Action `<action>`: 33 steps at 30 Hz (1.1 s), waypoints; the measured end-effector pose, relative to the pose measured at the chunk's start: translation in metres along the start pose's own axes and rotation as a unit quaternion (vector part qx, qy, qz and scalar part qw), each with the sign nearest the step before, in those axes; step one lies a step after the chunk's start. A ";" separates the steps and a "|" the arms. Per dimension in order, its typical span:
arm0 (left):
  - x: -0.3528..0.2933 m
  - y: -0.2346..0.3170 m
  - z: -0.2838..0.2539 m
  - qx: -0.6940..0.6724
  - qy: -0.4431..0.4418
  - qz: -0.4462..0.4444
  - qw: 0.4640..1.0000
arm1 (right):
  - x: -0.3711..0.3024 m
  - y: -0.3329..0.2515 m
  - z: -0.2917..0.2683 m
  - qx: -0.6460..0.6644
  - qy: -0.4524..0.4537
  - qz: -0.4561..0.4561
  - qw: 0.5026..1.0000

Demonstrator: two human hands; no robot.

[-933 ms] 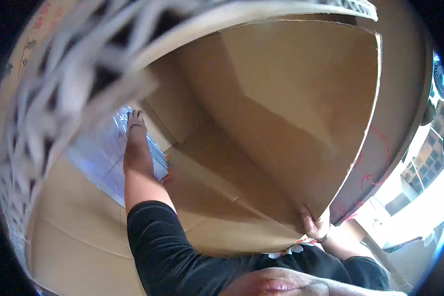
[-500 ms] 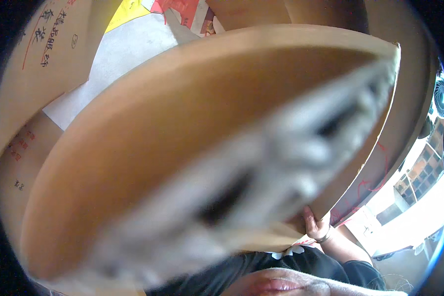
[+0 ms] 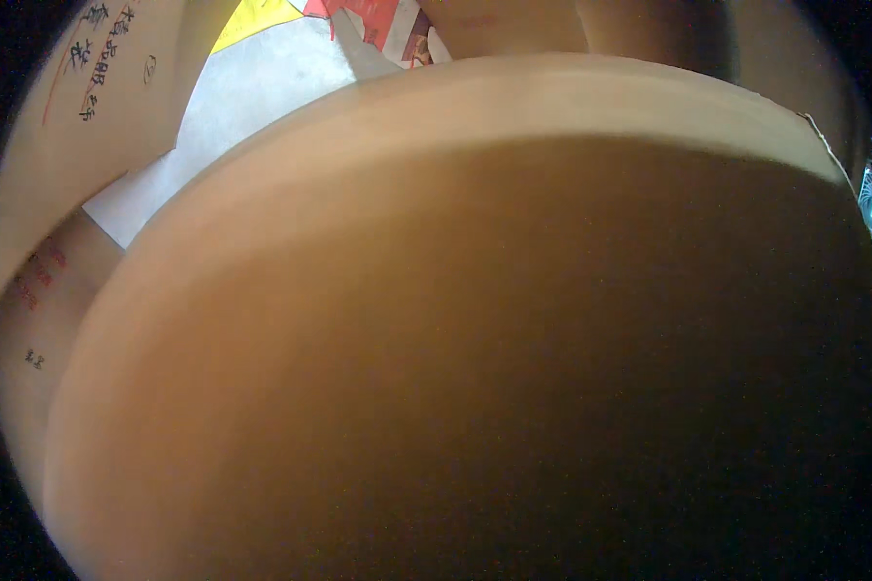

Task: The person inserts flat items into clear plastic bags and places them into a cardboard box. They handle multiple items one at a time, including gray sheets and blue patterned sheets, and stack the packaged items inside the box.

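A large brown cardboard panel (image 3: pixel 475 339) fills almost the whole view, very close to the camera, its lower right part in dark shadow. Neither my left hand nor my right hand shows; the panel hides both, along with my arms and body.
Another cardboard box (image 3: pixel 77 116) with handwritten marks stands at the upper left. A strip of grey floor (image 3: pixel 252 87) shows above the panel, with yellow (image 3: pixel 252 17) and red printed packaging (image 3: pixel 383 24) at the top. More brown cardboard (image 3: pixel 649 29) stands at the upper right.
The cardboard panel has swung up in front of the camera. My left arm and my right hand on the cardboard's lower edge, seen earlier, are now hidden.
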State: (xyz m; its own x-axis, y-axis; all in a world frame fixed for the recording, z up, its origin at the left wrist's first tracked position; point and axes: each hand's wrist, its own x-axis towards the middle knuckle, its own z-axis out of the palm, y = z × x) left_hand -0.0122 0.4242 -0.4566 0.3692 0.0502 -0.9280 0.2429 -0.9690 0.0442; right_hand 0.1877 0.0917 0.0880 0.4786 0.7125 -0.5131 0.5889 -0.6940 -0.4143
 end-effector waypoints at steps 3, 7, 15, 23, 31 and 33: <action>-0.012 0.003 -0.009 0.000 0.035 -0.009 0.999 | -0.005 0.004 0.000 0.028 -0.004 0.005 1.000; -0.004 -0.005 0.005 -0.023 -0.005 0.000 1.000 | 0.004 -0.004 0.001 0.006 -0.002 0.015 1.000; 0.008 -0.002 0.015 -0.007 0.014 0.038 0.999 | -0.008 0.003 -0.001 -0.002 -0.022 0.041 0.999; 0.017 0.004 0.012 -0.020 0.011 0.034 0.999 | 0.000 -0.002 0.000 0.024 -0.018 0.038 0.999; 0.023 0.007 0.011 -0.027 0.015 0.034 0.999 | -0.006 0.004 -0.003 0.004 -0.040 0.011 0.999; 0.026 0.007 0.011 -0.032 0.017 0.032 0.999 | -0.013 0.007 0.000 0.027 -0.025 0.021 0.999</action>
State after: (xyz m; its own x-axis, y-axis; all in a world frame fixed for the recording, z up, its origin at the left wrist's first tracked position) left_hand -0.0114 0.4163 -0.4844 0.4154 -0.0029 -0.9097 0.2740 -0.9531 0.1281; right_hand 0.1848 0.0774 0.0918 0.4690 0.6770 -0.5672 0.5320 -0.7292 -0.4304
